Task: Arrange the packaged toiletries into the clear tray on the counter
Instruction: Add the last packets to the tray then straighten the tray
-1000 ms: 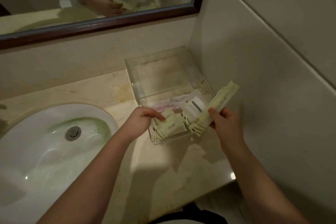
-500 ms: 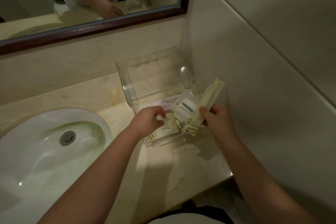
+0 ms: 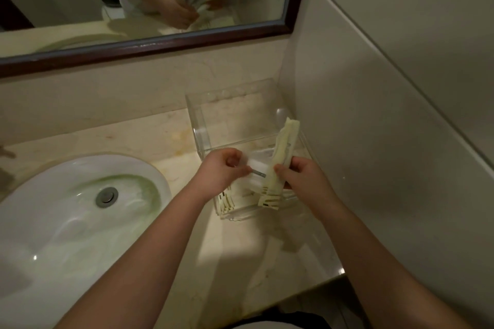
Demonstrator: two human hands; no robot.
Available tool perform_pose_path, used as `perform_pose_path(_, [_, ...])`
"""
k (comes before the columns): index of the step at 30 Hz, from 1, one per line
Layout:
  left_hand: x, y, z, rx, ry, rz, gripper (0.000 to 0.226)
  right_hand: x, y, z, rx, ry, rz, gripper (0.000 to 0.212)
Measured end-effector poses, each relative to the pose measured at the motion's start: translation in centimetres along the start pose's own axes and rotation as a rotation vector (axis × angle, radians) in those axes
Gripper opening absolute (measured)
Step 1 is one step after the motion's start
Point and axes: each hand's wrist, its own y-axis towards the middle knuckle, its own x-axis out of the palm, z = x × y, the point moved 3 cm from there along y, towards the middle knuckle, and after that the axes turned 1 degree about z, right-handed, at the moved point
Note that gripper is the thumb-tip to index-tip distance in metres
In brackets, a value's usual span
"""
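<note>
I see the clear tray (image 3: 199, 128) on the surface (image 3: 240, 248), right by the wall (image 3: 374, 141). Over its near end, the right hand (image 3: 304, 181) grips a bunch of long yellow packets (image 3: 284, 147), tilted up. The left hand (image 3: 217, 172) pinches a white packet (image 3: 258, 167) just beside them.

Both forearms bare, extended forward, converging. Left hand (image 3: 223, 171) knuckles up, fingers curled, pinching a white packet (image 3: 257, 165). Right hand (image 3: 307, 181) close beside it, thumb clamped on cream packets (image 3: 284, 147).
</note>
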Motion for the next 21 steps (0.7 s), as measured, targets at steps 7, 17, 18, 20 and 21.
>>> perform_pose_path(7, [-3.5,0.2,-1.3,0.083,-0.135,0.337,0.006,-2.1,1.8,-1.2,0.100,-0.041,-0.003,0.024])
perform_pose_path(17, [-1.6,0.3,-4.0,0.426,0.318,0.273,0.020,-3.8,3.1,-0.9,0.119,-0.143,-0.001,0.014])
perform_pose_path(18, [-1.8,0.3,-4.1,0.439,0.334,0.311,0.018,-3.8,3.0,-0.8,0.120,-0.136,0.005,0.014])
perform_pose_path(20, [-2.1,0.2,-3.9,0.509,0.355,0.400,0.017,-3.8,2.9,-0.8,0.117,-0.121,0.012,0.018])
perform_pose_path(21, [-2.1,0.1,-3.8,0.550,0.369,0.434,0.017,-3.7,2.9,-0.7,0.113,-0.119,0.010,0.018])
